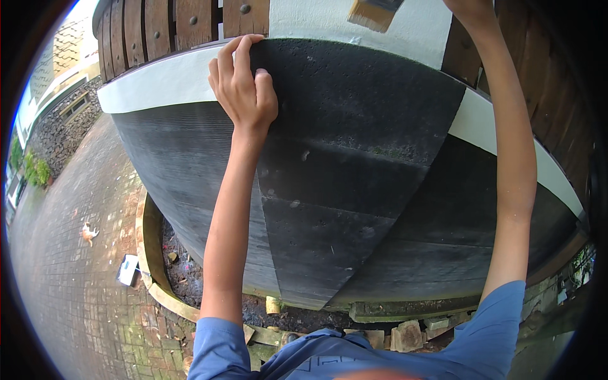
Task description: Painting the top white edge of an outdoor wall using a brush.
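A flat paintbrush (373, 15) with pale bristles and a dark ferrule hangs at the top edge of the view, in front of the white panel (316, 25). My right hand (470, 6) is up beside it, mostly cut off by the frame; the brush's handle and my grip on it are out of sight, though the brush slants up toward that hand. My left hand (246, 88) rests with bent, parted fingers on the upper edge of the black curved wall (354, 120), fingertips at the base of the brown wooden slats (193, 22). Nothing is held in it.
A white band (158, 82) runs along the wall's top. Below, a curved kerb (149, 253) borders soil, with loose stone blocks (408, 335) near my feet. On the brick paving at left lie a cat (89, 234) and a white box-like item (127, 270). Dark slats (551, 107) continue at right.
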{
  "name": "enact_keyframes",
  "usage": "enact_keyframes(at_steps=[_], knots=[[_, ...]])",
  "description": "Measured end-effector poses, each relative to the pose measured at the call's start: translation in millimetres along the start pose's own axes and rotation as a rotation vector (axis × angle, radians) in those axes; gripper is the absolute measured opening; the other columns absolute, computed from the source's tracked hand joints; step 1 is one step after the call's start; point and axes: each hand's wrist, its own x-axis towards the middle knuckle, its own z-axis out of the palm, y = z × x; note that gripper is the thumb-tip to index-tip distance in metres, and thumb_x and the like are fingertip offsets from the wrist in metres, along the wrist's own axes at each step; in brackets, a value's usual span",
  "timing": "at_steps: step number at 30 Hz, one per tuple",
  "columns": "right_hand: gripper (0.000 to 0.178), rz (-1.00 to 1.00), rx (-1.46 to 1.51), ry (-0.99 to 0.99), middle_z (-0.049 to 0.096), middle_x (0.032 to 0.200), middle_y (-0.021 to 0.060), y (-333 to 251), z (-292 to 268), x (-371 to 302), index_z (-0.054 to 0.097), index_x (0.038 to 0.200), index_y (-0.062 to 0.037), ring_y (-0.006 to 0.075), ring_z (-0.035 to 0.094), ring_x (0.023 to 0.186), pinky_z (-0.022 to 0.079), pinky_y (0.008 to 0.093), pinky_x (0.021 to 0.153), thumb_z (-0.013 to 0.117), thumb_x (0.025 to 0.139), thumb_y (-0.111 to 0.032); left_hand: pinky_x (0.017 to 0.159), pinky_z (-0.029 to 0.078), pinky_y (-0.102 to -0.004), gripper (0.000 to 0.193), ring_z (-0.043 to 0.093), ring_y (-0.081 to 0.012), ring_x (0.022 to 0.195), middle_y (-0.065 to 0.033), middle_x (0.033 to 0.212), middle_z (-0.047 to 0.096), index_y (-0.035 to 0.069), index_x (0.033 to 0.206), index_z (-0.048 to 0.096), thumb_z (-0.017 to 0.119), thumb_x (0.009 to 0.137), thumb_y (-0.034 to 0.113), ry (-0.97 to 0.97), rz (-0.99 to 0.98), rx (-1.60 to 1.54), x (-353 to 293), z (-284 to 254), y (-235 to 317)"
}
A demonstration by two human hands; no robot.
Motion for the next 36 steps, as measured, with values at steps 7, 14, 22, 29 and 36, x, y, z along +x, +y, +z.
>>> enact_keyframes(at_steps=[7,14,22,29,36], knots=[[0.03,-0.15,0.021,-0.189,0.063,0.09,0.0092,9.5,12.2,-13.7,0.055,0.117,0.0034,0.018,0.069,0.079,0.06,0.0311,0.072,0.062,0.094,-0.014,0.09,0.038,-0.0401,0.045,0.05,-0.0269,0.096,-0.0104,0.113,0.058,0.008,0.111,0.063,0.044,0.072,0.016,0.0,0.001,-0.001,2.3,-3.0,0.4],[0.027,-0.577,-0.384,-0.087,0.067,0.092,0.0104,8.2,10.3,-20.9,0.06,0.113,0.0012,0.0202,0.071,0.083,0.06,0.0318,0.071,0.064,0.092,-0.016,0.089,0.038,-0.0398,0.045,0.05,-0.0268,0.095,-0.01,0.113,0.059,0.009,0.111,0.063,0.044,0.072,0.016,-0.002,0.01,0.008,2.4,-2.9,-1.1],[0.031,-0.356,0.436,0.075,0.068,0.089,0.0111,6.6,15.0,-17.6,0.061,0.113,-0.0008,0.0206,0.071,0.082,0.06,0.0345,0.071,0.066,0.091,-0.022,0.089,0.038,-0.0399,0.045,0.05,-0.0264,0.095,-0.0096,0.112,0.059,0.009,0.111,0.063,0.043,0.072,0.016,0.038,0.013,-0.02,5.1,4.2,3.0],[0.034,-0.321,-0.156,-0.061,0.065,0.093,0.0085,-8.2,-21.4,-17.7,0.053,0.121,-0.0011,0.0202,0.07,0.083,0.06,0.0359,0.076,0.056,0.097,-0.026,0.096,0.035,-0.0404,0.04,0.051,-0.0288,0.101,-0.013,0.119,0.059,0.008,0.112,0.064,0.044,0.079,0.021,-0.056,-0.024,0.106,7.7,-7.4,12.9],[0.019,0.24,1.048,0.011,0.047,0.077,0.0009,6.8,-31.2,-22.3,0.045,0.115,-0.0074,0.0129,0.053,0.068,0.052,0.0323,0.073,0.047,0.102,-0.021,0.092,0.04,-0.0408,0.031,0.053,-0.0295,0.104,-0.0103,0.113,0.056,0.01,0.104,0.065,0.057,0.075,0.016,0.008,0.272,-0.139,20.2,16.9,69.2]])
